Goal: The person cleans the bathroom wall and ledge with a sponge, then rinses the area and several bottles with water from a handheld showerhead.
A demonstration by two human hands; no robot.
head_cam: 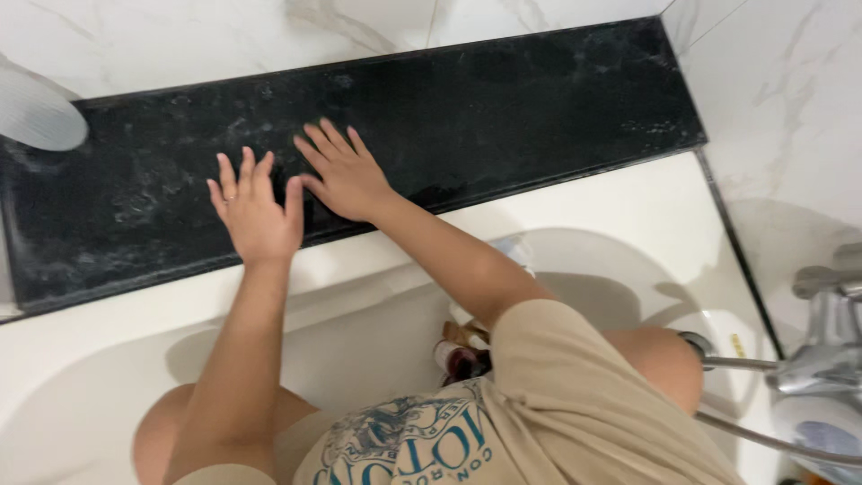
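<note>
My left hand (256,211) lies flat, fingers spread, on a long black stone ledge (503,99) that runs along the far side of a white bathtub (377,332). Right beside it my right hand (346,175) also presses flat on the ledge, fingers apart, its thumb almost touching the left hand. Neither hand holds anything. The ledge surface shows faint pale smears and specks. My knees and beige shirt fill the bottom of the view, inside the tub.
White marble wall tiles (790,81) rise behind and to the right. A chrome tap with a hose (822,359) sits at the right edge. Several small bottles (462,355) lie in the tub by my right arm. A pale round object (36,112) sits at far left.
</note>
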